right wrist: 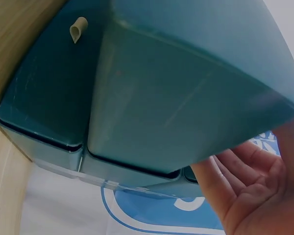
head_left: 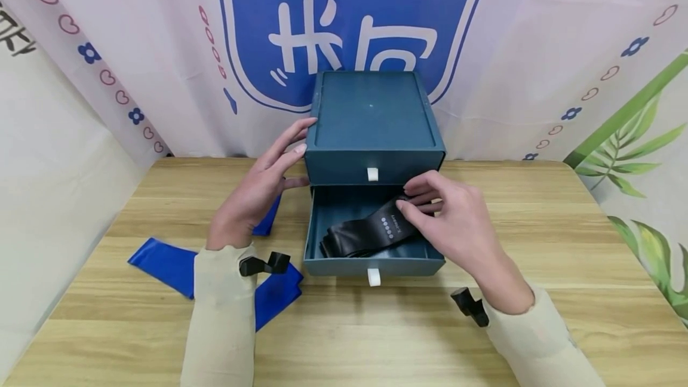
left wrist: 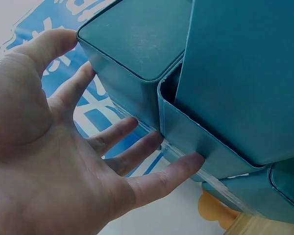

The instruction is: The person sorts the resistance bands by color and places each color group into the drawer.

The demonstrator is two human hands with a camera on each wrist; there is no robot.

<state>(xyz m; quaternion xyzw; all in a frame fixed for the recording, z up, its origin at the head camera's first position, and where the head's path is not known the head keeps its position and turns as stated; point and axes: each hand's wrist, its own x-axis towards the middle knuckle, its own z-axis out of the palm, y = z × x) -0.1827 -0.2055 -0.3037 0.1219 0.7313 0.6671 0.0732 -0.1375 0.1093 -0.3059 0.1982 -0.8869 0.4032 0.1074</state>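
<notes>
A dark teal drawer box [head_left: 371,112] stands near the table's back, its upper drawer closed and the drawer [head_left: 374,267] below pulled out. A flat black resistance band [head_left: 371,235], printed with white lettering and dots, lies folded in that drawer. My right hand [head_left: 457,214] reaches over the drawer's right side and pinches the band's upper end between thumb and fingers. The band is hidden in the right wrist view, where the drawer wall covers part of the hand [right wrist: 250,186]. My left hand [head_left: 258,178] rests spread fingertips on the box's left side, also seen in the left wrist view.
Blue bands [head_left: 169,264] lie on the wooden table to the left, partly under the left forearm. A closed lower drawer [right wrist: 49,73] with a pull tab sits beneath the pulled-out one. An orange object [left wrist: 213,208] shows beside the box. A printed curtain [head_left: 510,46] hangs behind.
</notes>
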